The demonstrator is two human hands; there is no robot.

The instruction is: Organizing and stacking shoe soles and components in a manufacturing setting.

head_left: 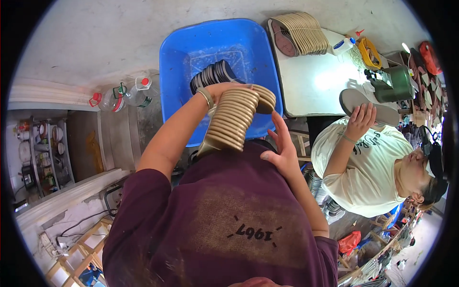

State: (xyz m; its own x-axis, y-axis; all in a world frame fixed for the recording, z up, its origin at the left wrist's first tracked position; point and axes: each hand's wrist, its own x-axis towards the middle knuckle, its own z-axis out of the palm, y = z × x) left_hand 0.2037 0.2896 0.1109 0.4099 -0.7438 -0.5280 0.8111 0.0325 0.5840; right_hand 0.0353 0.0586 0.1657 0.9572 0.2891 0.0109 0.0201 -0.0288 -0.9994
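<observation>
My left hand [225, 88] grips a thick stack of shoe soles [232, 117] with tan edges, held close against my shirt over the near side of a blue plastic tub [174, 62]. Most of its fingers are hidden behind the stack. One or more soles at the stack's far right end lean apart from the others. Beside that end is my right hand [283, 150], its fingers and thumb spread and nothing in its palm. A fingertip comes very near the leaning sole; whether they touch I cannot tell. Inside the tub lies a row of dark soles [213, 75].
On a white table [306, 81] to the right stand a tied bundle of soles [301, 33], a white-and-blue bottle [344, 46] and a green machine [394, 85]. A co-worker [363, 167] there holds a grey sole [356, 103]. Large plastic bottles [141, 93] stand left of the tub.
</observation>
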